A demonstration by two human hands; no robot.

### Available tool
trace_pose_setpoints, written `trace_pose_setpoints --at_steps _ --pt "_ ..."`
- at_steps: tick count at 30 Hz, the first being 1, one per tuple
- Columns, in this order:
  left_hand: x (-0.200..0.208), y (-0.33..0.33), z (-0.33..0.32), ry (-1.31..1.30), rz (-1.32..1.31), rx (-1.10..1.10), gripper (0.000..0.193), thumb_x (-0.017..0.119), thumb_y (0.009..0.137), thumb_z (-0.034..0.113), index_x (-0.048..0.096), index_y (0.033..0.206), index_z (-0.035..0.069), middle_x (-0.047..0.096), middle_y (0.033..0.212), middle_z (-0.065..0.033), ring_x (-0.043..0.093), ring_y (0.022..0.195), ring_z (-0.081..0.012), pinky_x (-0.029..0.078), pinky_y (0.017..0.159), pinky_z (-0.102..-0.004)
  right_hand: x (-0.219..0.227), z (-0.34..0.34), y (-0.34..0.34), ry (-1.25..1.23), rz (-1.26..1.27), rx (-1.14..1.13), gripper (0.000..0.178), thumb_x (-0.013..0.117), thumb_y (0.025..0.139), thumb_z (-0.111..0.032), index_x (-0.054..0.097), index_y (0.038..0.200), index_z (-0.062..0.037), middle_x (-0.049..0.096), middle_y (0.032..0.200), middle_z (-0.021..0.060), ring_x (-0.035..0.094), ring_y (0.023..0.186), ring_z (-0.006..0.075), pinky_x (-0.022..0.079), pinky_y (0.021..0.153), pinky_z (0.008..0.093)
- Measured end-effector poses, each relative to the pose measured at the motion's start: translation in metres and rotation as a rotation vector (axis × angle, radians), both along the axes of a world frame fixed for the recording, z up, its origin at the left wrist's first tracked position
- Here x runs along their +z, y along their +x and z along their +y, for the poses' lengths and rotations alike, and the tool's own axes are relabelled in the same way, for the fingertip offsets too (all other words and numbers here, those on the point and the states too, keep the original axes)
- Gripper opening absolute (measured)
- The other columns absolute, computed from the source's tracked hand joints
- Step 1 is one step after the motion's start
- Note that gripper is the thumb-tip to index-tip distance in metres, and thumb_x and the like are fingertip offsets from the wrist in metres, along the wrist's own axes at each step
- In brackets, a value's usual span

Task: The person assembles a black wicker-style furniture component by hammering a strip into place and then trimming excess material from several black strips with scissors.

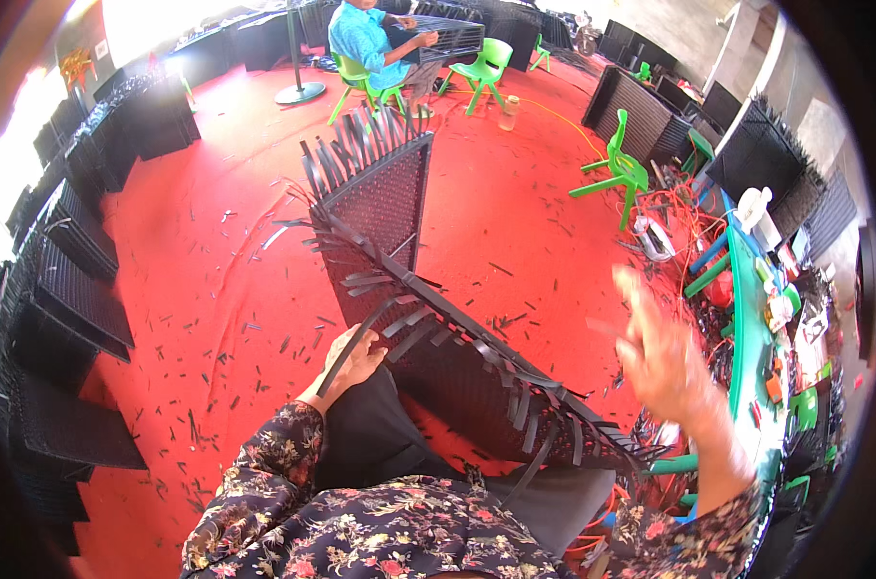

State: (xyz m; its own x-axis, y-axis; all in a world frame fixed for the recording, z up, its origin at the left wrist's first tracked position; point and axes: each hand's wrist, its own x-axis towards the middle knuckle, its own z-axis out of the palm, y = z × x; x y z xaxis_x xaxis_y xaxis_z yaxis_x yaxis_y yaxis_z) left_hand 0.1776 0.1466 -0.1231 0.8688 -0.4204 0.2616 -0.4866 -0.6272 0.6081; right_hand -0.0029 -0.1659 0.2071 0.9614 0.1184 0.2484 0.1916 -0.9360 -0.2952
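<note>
A black woven piece [450,378], perhaps a basket, stands tilted just beyond the dark trousers [366,434], loose strips fringing its edges.

The person's left hand [359,357] was curled beside a black woven panel [467,388] fringed with loose flat strips, one long black strip [347,353] lying across that hand; whether its fingers gripped could not be told. The right hand [658,362], slightly blurred, was raised with fingers spread, apart from the panel and near a green-edged counter [740,340] crowded with small items. Dark scraps littered the red floor [216,241]. Ahead, a person in a blue shirt [353,37] sat handling a dark rectangular frame [454,37] near a bright green plastic chair [483,66].
</note>
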Motion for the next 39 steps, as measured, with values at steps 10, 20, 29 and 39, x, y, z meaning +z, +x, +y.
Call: trace_pose_setpoints --at_steps 10,20,29,39 --pt "0.022 -0.013 -0.02 -0.148 0.161 0.028 0.024 0.067 0.075 0.028 0.061 0.086 0.008 0.062 0.077 -0.0131 0.062 0.08 -0.0341 0.049 0.071 -0.0426 0.061 0.013 0.134 -0.203 -0.048 -0.082 0.057 0.043 0.08 -0.004 0.033 0.136 0.0006 0.058 0.11 0.0275 0.057 0.098 0.0426 0.046 0.087 0.0469" --pt "0.028 -0.016 -0.021 -0.029 0.246 0.019 0.03 0.061 0.082 0.035 0.063 0.1 0.011 0.064 0.09 -0.0133 0.062 0.087 -0.034 0.05 0.073 -0.0423 0.005 -0.093 0.157 -0.56 0.158 -0.161 0.047 0.041 0.082 -0.004 0.04 0.129 0.0021 0.061 0.105 0.0252 0.061 0.097 0.0378 0.049 0.084 0.0431" --pt "0.036 -0.021 -0.013 0.101 0.191 0.004 0.031 0.065 0.08 0.029 0.064 0.106 0.013 0.063 0.101 -0.0122 0.062 0.089 -0.031 0.051 0.074 -0.0386 -0.049 -0.12 0.16 -0.539 0.282 -0.43 0.041 0.04 0.087 -0.006 0.037 0.126 0.0048 0.061 0.099 0.0288 0.061 0.093 0.0414 0.049 0.079 0.0471" --pt "-0.014 -0.009 0.007 0.102 -0.059 -0.181 0.024 0.064 0.081 0.025 0.069 0.101 0.014 0.063 0.105 -0.0103 0.059 0.098 -0.0287 0.05 0.077 -0.0397 -0.063 -0.137 0.145 -0.36 0.453 -0.244 0.049 0.055 0.076 -0.001 0.049 0.125 0.0006 0.058 0.112 0.0263 0.055 0.11 0.0367 0.044 0.095 0.0416"
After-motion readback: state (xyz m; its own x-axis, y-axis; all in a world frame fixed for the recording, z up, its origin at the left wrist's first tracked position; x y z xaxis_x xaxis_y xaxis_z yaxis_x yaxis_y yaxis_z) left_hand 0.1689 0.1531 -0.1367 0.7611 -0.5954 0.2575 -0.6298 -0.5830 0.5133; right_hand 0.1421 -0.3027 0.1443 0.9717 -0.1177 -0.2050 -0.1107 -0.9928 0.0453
